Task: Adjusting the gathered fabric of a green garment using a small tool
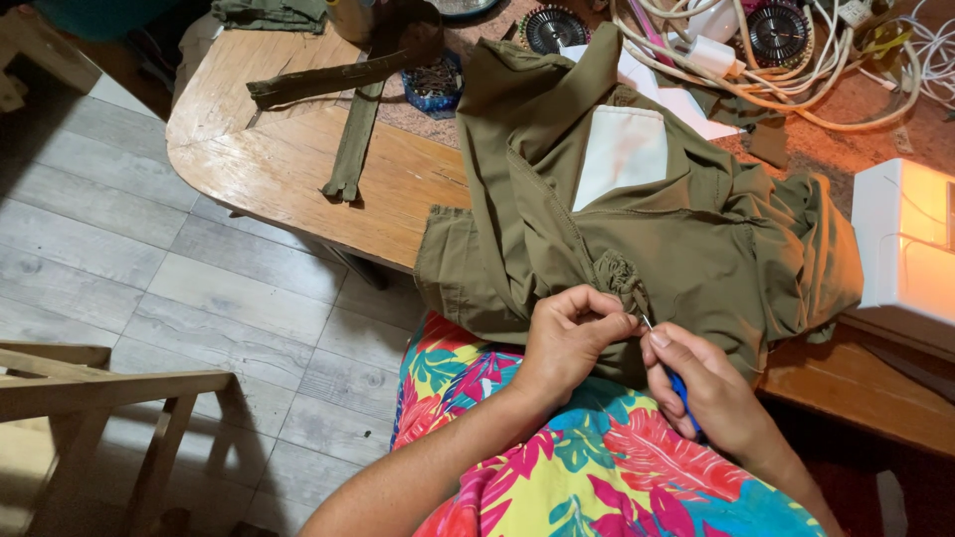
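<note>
Left hand (pixel 567 333) pinching a bunched fold of the olive garment (pixel 637 229) that spills off the wooden table (pixel 288 159) edge onto the lap, right hand (pixel 708 390) just beside it, fingers clamped on a blue-handled seam ripper (pixel 668 366) whose metal tip touches that fold.

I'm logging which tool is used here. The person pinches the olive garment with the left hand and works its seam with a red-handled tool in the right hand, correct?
Not quite: the tool's handle is blue, not red, as the head view shows. The rest stands: the left hand pinches the olive garment and the right hand holds the tool with its thin metal tip at the bunched seam.
</note>
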